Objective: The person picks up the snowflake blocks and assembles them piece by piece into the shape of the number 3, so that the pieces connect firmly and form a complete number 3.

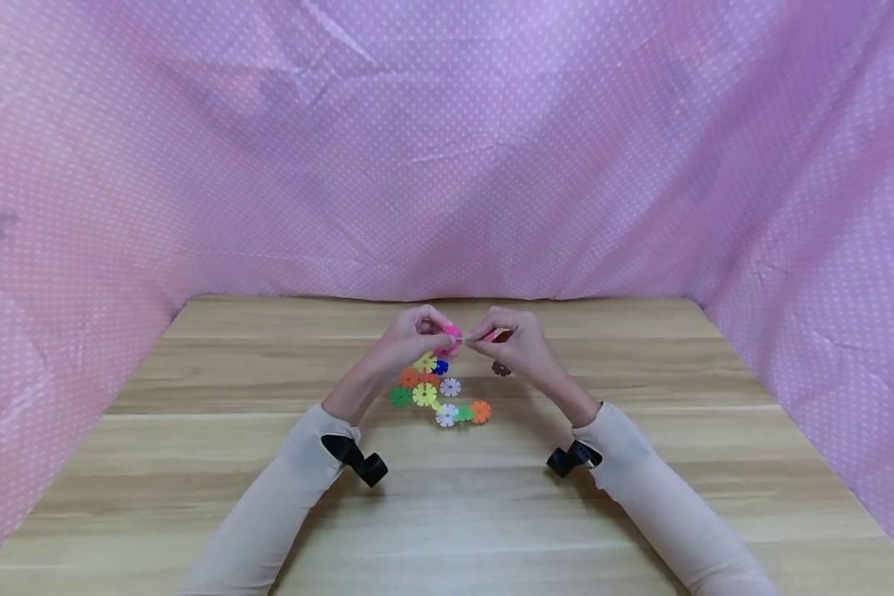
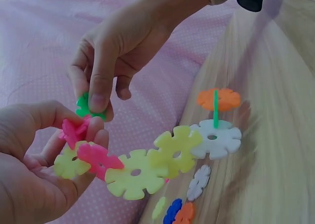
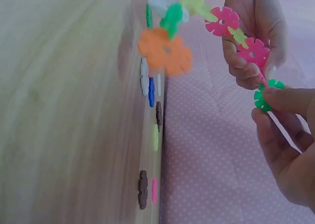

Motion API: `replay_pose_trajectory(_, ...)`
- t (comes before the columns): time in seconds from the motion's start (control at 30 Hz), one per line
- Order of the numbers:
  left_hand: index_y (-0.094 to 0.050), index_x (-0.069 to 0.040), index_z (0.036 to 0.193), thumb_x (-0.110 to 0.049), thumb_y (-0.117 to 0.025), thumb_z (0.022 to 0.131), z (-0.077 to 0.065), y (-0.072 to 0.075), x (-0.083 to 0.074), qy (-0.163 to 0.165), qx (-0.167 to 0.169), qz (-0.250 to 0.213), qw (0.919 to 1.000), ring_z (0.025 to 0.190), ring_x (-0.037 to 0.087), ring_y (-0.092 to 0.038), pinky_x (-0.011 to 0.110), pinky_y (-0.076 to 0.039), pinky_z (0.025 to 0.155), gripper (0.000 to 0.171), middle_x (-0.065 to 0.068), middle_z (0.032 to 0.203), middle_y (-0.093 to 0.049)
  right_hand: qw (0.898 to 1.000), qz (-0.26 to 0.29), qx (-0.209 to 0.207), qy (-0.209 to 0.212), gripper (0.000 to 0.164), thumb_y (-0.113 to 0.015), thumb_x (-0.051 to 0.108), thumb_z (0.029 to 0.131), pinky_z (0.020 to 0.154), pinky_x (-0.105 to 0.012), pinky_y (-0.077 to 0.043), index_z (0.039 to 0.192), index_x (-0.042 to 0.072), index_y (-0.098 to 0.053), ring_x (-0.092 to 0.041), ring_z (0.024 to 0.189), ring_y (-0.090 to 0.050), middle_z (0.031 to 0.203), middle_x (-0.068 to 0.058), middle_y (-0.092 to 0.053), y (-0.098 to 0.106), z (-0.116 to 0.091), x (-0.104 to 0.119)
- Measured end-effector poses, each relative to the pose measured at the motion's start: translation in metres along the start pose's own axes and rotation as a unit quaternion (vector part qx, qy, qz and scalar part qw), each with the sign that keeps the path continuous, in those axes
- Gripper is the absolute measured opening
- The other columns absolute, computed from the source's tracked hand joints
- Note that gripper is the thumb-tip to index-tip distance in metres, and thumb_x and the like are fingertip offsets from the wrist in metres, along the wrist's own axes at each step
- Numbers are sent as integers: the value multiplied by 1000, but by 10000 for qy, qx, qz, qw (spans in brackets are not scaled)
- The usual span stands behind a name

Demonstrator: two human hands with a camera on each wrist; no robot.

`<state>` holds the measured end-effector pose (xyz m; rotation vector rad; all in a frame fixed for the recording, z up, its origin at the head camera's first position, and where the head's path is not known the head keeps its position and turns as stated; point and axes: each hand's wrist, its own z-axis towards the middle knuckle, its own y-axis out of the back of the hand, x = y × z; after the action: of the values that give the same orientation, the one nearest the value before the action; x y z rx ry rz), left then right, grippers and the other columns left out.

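Above the surface (image 1: 447,513), I see the flower-disc chain (image 2: 170,145) run from its near orange disc (image 1: 480,412) to the left hand (image 1: 410,339), gripping a pink disc (image 2: 74,131); the right hand (image 1: 520,343) pinches a green disc (image 2: 83,105). They seem light, stiff, slippery; I'd hold rims beside joints.

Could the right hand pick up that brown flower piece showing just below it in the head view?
Probably yes: the brown flower piece lies close by on the table, with nothing apparently on top. But the right hand pinches a green flower piece, so it would likely need to let go first.
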<state>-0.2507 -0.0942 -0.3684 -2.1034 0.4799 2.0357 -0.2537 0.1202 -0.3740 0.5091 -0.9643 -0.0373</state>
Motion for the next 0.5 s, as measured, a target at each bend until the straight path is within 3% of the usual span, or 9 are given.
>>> replay_pose_trajectory(0.13,-59,-2,111,-4,-64,98,2,7,5,124,178,114,9997,96,30,-69,32,-61,86,15,7,96,-68,9993,-102,287,-237,6,-80,-1,85,71,-34,-64,90,1,-77,-13,80,-69,92,-15,-74,-1,1,-3)
replay_pose_trajectory(0.33,-60,1,112,-2,-62,98,6,13,10,241,358,100,9990,90,18,-68,32,-60,89,15,6,96,-68,9956,-269,773,-462,11,-80,1,86,74,-31,-63,96,2,-77,-15,84,-70,97,-15,-76,4,5,-8)
replay_pose_trajectory(0.5,-60,-1,113,-5,-62,98,9,16,15,322,284,155,9990,92,17,-67,30,-59,90,15,6,99,-68,9912,-361,1083,-664,15,-80,3,86,74,-27,-61,100,1,-77,-18,86,-71,98,-15,-77,15,10,-10)
